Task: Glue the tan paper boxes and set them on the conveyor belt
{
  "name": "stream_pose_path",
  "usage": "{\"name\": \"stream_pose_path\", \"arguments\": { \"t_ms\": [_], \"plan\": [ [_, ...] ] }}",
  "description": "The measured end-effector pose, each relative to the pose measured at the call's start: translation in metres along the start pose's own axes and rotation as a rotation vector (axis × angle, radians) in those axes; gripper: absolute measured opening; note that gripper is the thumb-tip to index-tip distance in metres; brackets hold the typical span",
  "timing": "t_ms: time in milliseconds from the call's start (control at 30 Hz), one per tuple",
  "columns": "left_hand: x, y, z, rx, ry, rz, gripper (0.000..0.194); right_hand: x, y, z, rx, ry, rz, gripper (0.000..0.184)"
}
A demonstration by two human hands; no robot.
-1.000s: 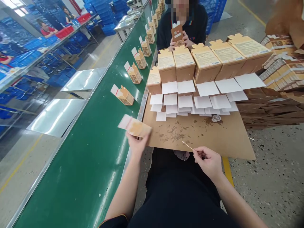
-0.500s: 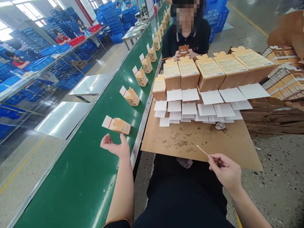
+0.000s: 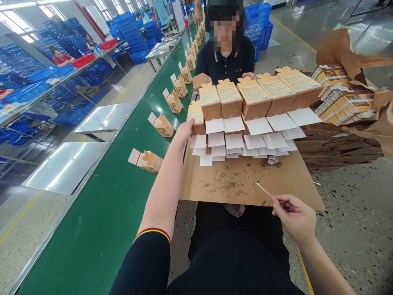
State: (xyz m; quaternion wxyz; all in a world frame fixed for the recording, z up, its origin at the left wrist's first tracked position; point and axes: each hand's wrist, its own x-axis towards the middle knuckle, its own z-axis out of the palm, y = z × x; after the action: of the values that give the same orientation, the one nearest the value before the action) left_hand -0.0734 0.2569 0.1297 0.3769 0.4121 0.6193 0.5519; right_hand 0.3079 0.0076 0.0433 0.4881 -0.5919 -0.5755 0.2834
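Observation:
My left hand [image 3: 184,130] reaches forward to the leftmost carton [image 3: 195,114] of the stack, its thumb on the near side and most fingers hidden behind. The carton is yellow and brown. Between thumb and fingers my right hand [image 3: 294,217] pinches a cotton swab [image 3: 264,189], its tip pointing up and left above the brown cardboard sheet [image 3: 196,184]. More cartons [image 3: 229,98] lie stacked in rows, with white flaps [image 3: 216,139] sticking out toward me. Dark smears mark the cardboard, and a small clear round item [image 3: 272,160] rests near the flaps.
A green conveyor belt [image 3: 101,213] on my left carries a line of cartons with raised flaps [image 3: 153,161]. Across the stack sits a co-worker [image 3: 225,61] with a brown carton [image 3: 202,81]. Bundled flat cartons [image 3: 346,102] lie on brown paper at right.
My left hand has moved from over the belt, forward and right, to the leftmost carton. The swab stays in my right hand. The co-worker's carton has moved left, and the belt cartons have shifted slightly.

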Motion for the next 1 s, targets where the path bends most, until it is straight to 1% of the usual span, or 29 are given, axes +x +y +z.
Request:
{"name": "stream_pose_path", "arguments": {
  "t_ms": [33,100,167,200,233,300,367,433,533,600,633,733,833,900,1000],
  "plan": [
    [-0.012,-0.004,-0.009,-0.039,0.015,-0.003,0.03,-0.001,0.0,-0.002,-0.013,-0.005,-0.007,0.039],
    [-0.047,-0.015,-0.031,-0.123,0.067,-0.019,0.035,-0.002,0.0,-0.007,-0.029,-0.02,-0.029,0.035],
    [-0.092,-0.034,-0.047,-0.244,0.134,0.029,0.044,-0.005,-0.002,-0.007,-0.03,-0.047,-0.046,0.029],
    [-0.116,-0.046,-0.052,-0.302,0.14,0.037,0.049,-0.006,-0.004,-0.005,-0.027,-0.071,-0.053,0.025],
    [-0.14,-0.059,-0.054,-0.35,0.12,0.011,0.053,-0.007,-0.006,-0.001,-0.025,-0.106,-0.062,0.023],
    [-0.18,-0.085,-0.052,-0.402,0.066,-0.098,0.06,-0.009,-0.011,0.014,-0.033,-0.205,-0.093,0.019],
    [-0.206,-0.107,-0.046,-0.392,0.043,-0.2,0.064,-0.01,-0.015,0.039,-0.039,-0.32,-0.153,0.019],
    [-0.217,-0.12,-0.041,-0.351,0.052,-0.239,0.066,-0.012,-0.014,0.068,-0.03,-0.407,-0.221,0.02],
    [-0.217,-0.128,-0.037,-0.299,0.05,-0.234,0.07,-0.014,-0.005,0.106,-0.047,-0.459,-0.314,0.022],
    [-0.215,-0.131,-0.036,-0.273,0.052,-0.218,0.075,-0.014,0.002,0.121,-0.084,-0.494,-0.357,0.024],
    [-0.215,-0.133,-0.036,-0.262,0.065,-0.206,0.077,-0.014,0.005,0.125,-0.103,-0.513,-0.369,0.025],
    [-0.216,-0.139,-0.034,-0.239,0.109,-0.174,0.084,-0.009,0.009,0.123,-0.125,-0.522,-0.369,0.025],
    [-0.225,-0.14,-0.032,-0.182,0.092,-0.133,0.084,-0.003,0.008,0.108,-0.087,-0.447,-0.323,0.024],
    [-0.235,-0.136,-0.03,-0.075,0.077,-0.08,0.082,-0.001,0.006,0.095,-0.057,-0.385,-0.287,0.022],
    [-0.252,-0.132,-0.026,0.169,0.093,-0.027,0.079,-0.004,0.004,0.078,-0.029,-0.321,-0.227,0.021]
  ]
}}
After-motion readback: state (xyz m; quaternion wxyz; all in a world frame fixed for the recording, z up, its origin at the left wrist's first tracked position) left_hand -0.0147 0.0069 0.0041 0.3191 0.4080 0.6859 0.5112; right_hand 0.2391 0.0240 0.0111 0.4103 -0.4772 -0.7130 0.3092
